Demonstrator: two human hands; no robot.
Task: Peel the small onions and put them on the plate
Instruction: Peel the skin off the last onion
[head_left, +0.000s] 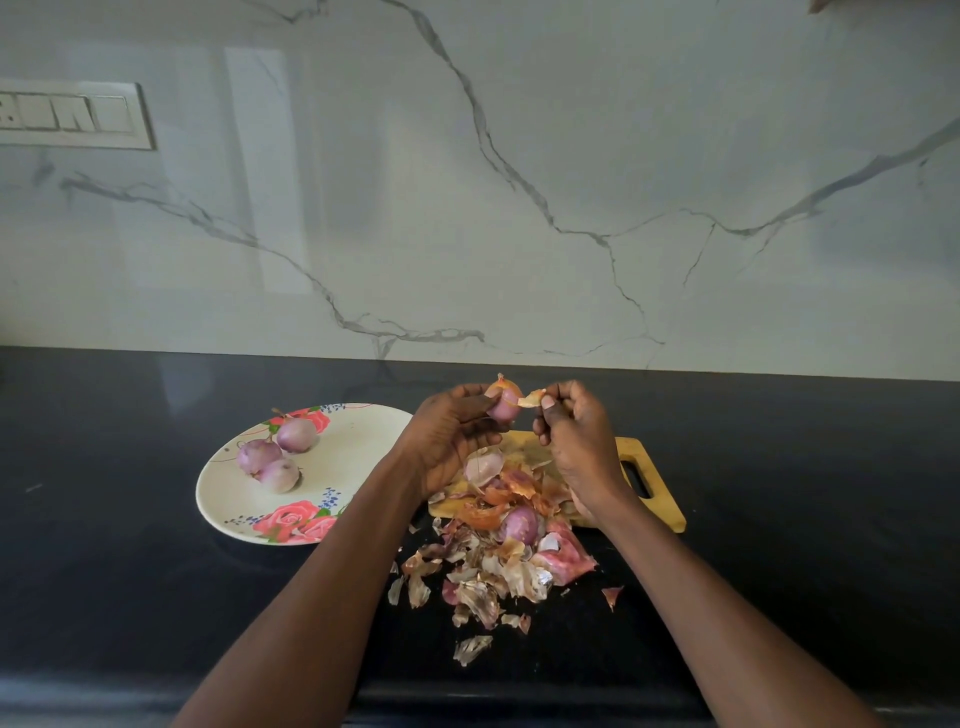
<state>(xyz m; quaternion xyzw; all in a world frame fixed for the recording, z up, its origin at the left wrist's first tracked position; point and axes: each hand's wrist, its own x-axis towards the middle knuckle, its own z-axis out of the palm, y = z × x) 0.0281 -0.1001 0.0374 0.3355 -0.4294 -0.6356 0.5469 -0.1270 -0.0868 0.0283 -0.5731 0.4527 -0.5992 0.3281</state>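
Head view, near edge first: loose onion skins scattered on the black counter, piled against a wooden cutting board. One small onion sits in the pile. Left, a rose-patterned plate carries three peeled onions. Above the board, the left hand grips a half-peeled onion; the right hand pinches a strip of its skin. Beyond, marble wall and switch panel; no readable writing.
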